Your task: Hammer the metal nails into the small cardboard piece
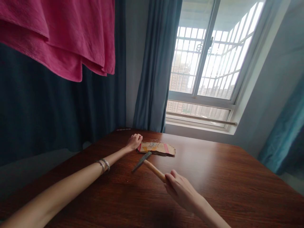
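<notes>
My right hand [178, 186] is wrapped round the pale wooden handle of a hammer [155, 170]. The hammer's dark metal head is in front of the hand, near the board's front edge, and looks raised a little above the table. A rough, tan board [163, 148] with pink and yellow marks lies flat on the table. Several thin nails [154, 142] stand up from its middle, one leaning to the right. At the board's left end, my left hand [135, 142] grips it with curled fingers; the fingertips are partly hidden. Bracelets circle my left wrist.
The glossy brown wooden table [213, 177] spreads under both arms. Behind it are a blue curtain [154, 79] and a barred window [204, 63]. A pink towel [78, 41] hangs at upper left. A row of small round pale marks [123, 129] shows at the table's far left corner.
</notes>
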